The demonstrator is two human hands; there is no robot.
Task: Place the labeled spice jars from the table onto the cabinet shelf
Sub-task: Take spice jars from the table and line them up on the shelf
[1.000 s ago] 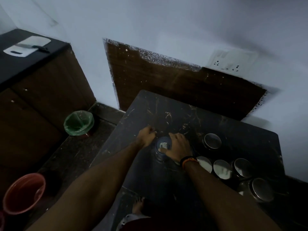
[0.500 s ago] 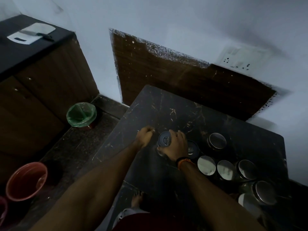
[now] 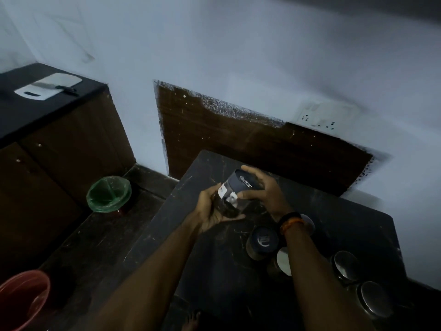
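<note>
A glass spice jar (image 3: 235, 191) with a dark blue lid and a white label is tilted in the air above the dark table (image 3: 353, 225). My left hand (image 3: 212, 211) cups its glass body from below. My right hand (image 3: 265, 189) grips its lid end. On the table near my right wrist stands another blue-lidded jar (image 3: 262, 242). Several steel-lidded jars, among them one (image 3: 347, 266) and another (image 3: 373, 299), stand at the right front. The cabinet shelf is out of view.
A dark counter (image 3: 21, 115) over wooden cabinets at the left carries a white cutting board (image 3: 47, 86) with a knife. On the floor stand a green-lined bin (image 3: 108, 194) and a red bucket (image 3: 21, 297). A socket plate (image 3: 327, 115) is on the wall.
The blue-lidded jar stood on the table under my right hand; now both hands hold it tilted in the air. The camera has tipped up, showing more wall.
</note>
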